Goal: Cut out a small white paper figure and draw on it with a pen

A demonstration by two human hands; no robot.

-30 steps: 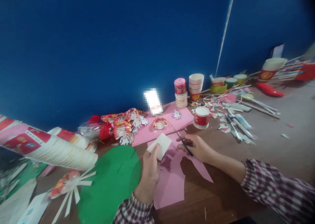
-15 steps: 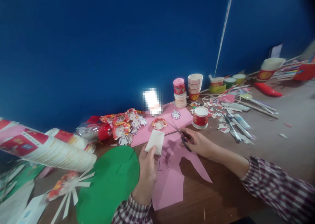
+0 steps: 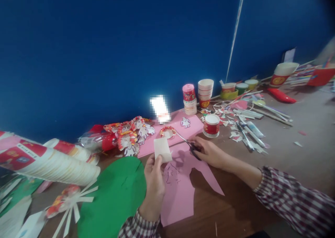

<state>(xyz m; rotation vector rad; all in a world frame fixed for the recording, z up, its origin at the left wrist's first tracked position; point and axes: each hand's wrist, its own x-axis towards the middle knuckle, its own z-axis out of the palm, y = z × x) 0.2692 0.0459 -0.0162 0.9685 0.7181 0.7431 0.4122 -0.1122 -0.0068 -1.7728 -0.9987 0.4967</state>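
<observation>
My left hand (image 3: 154, 178) pinches a small off-white piece of paper (image 3: 162, 149) between thumb and fingers, above a pink sheet (image 3: 180, 203) with purple pen lines. Dark-handled scissors (image 3: 192, 146) are in my right hand (image 3: 209, 152), their blades pointing up and left toward the paper's right side, apart from it. Behind the paper lies a red-and-orange braided ring (image 3: 168, 132) on a second pink sheet (image 3: 195, 121). That sheet also carries a small white animal cutout (image 3: 185, 122). A green paper shape (image 3: 112, 199) lies left of my left hand.
Stacked paper cups (image 3: 62, 166) lean on the left, near a fringed cup piece (image 3: 73, 199). Braided-ring cutouts (image 3: 128, 136) lie at the back. A red-and-white cup (image 3: 211, 124), paper scraps and pens (image 3: 244, 136) are on the right. A blue wall (image 3: 117, 49) stands behind.
The paper in my left hand has turned and tilted more upright. The scissors' blades now look closed together and aim further left. The view has shifted slightly.
</observation>
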